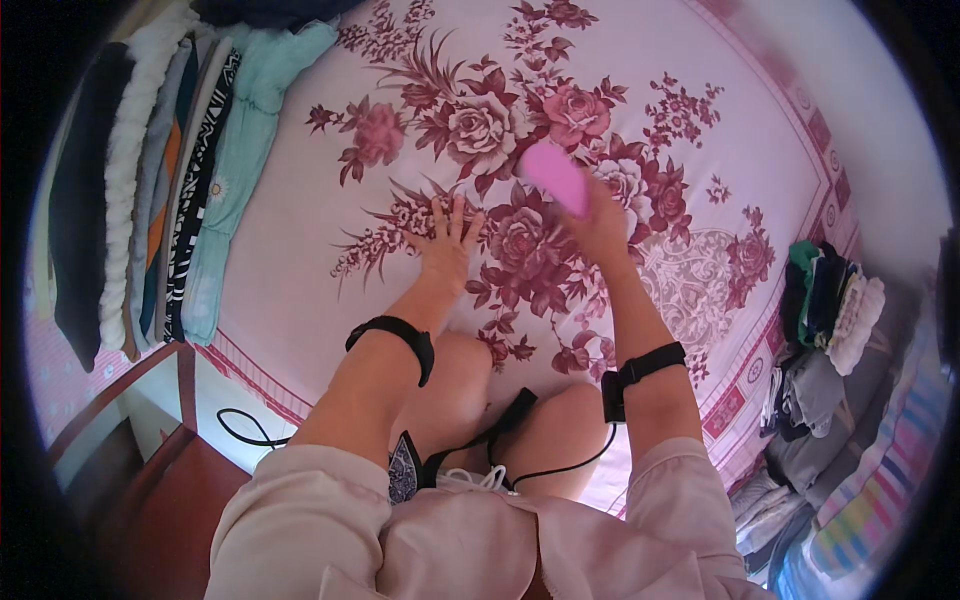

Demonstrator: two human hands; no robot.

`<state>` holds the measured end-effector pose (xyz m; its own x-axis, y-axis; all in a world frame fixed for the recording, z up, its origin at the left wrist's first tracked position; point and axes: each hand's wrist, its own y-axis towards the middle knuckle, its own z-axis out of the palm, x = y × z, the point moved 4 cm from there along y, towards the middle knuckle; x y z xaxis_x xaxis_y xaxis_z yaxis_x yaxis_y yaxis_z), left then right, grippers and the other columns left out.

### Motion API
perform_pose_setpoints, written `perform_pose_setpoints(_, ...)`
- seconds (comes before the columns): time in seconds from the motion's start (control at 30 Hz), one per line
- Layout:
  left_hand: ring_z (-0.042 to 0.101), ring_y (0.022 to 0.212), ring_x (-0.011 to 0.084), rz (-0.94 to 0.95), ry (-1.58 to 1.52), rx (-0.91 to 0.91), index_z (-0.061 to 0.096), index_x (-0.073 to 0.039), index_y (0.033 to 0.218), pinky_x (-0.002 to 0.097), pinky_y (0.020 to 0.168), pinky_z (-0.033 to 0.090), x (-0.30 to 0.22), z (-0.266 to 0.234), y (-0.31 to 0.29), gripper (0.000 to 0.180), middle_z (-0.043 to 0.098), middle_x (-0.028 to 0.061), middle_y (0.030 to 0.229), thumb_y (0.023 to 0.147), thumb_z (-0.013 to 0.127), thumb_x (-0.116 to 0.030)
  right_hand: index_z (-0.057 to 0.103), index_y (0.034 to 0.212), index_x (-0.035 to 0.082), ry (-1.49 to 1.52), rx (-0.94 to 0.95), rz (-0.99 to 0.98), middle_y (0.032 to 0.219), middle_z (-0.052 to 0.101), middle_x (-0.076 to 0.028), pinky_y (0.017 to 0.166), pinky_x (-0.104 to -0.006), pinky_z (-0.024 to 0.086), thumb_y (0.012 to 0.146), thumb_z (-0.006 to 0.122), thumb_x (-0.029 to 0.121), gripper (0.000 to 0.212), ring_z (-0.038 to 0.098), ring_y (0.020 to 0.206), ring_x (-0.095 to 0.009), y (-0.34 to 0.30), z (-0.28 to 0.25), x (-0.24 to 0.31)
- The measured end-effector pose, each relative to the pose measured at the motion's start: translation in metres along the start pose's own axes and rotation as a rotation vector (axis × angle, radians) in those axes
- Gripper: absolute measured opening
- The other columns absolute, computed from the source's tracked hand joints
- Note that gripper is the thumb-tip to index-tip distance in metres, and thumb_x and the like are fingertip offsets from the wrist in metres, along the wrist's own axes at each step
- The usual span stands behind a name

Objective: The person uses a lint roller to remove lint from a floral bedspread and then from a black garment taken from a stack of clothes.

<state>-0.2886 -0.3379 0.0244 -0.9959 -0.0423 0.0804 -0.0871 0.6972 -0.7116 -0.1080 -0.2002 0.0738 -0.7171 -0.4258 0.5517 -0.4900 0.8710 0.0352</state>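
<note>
A floral bed sheet [285, 270], pale pink with dark red roses, spreads out in front of me. My left hand [447, 245] lies on it, palm down with the fingers spread, holding nothing. Just to the right, my right hand [602, 222] is closed around a smooth pink oval object [556, 178] that looks like the back of a brush. Motion blurs this object, and its underside is hidden. It is over the printed roses near the middle of the sheet; whether it touches the cloth I cannot tell.
Folded clothes in a row [190, 190] line the left edge of the bed. More folded clothes [825, 310] are stacked at the right, beside a striped cloth [890, 450]. A brown wooden chair [150, 510] stands at lower left. Black straps with a cable [560, 468] run between my forearms.
</note>
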Motion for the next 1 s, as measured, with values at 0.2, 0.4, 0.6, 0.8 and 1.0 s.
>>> perform_pose_setpoints(0.2,0.0,0.142,0.0476,-0.02,0.035,-0.03,-0.002,-0.024,0.153,0.0773,0.09,0.033,-0.002,0.004,0.003,0.102,-0.015,0.0162,0.156,0.079,0.069,-0.028,0.046,0.124,0.011,0.008,-0.113,0.09,0.103,0.062,-0.017,0.074,-0.0468,0.05,0.074,0.074,0.026,0.059,0.062,0.09,-0.038,0.006,0.005,-0.002)
perform_pose_setpoints(0.4,0.002,0.141,0.0488,-0.001,0.012,-0.027,0.001,-0.027,0.153,0.0779,0.087,0.034,-0.002,0.001,-0.001,0.085,-0.01,0.0148,0.158,0.088,0.056,-0.025,0.047,0.127,0.009,-0.078,-0.007,-0.038,0.103,0.063,-0.017,0.074,-0.0463,0.051,0.074,0.073,0.028,0.062,0.063,0.087,-0.037,0.011,0.017,0.007)
perform_pose_setpoints(0.6,0.001,0.141,0.0494,-0.004,0.038,-0.033,0.002,-0.023,0.153,0.0767,0.088,0.034,-0.002,0.0,-0.001,0.093,-0.012,0.0177,0.157,0.083,0.064,-0.024,0.048,0.127,0.008,-0.056,-0.166,0.06,0.111,0.061,-0.018,0.076,-0.0444,0.052,0.074,0.073,0.03,0.063,0.063,0.089,-0.039,0.028,0.018,0.002)
perform_pose_setpoints(0.8,0.0,0.141,0.0502,-0.003,0.079,0.028,-0.001,-0.025,0.153,0.0777,0.089,0.033,-0.003,0.001,0.0,0.09,-0.011,0.0168,0.157,0.086,0.059,-0.025,0.048,0.129,0.003,-0.058,0.122,-0.105,0.109,0.063,-0.019,0.079,-0.0442,0.051,0.072,0.075,0.028,0.068,0.064,0.092,-0.037,0.025,0.029,0.019)
perform_pose_setpoints(1.0,0.0,0.14,0.051,-0.008,0.086,0.013,-0.001,-0.024,0.153,0.0766,0.088,0.034,-0.003,0.001,0.0,0.091,-0.012,0.0167,0.157,0.085,0.06,-0.027,0.048,0.126,0.011,-0.123,-0.281,0.115,0.094,0.064,-0.015,0.066,-0.0468,0.05,0.072,0.071,0.031,0.062,0.064,0.075,-0.037,0.044,0.018,-0.002)
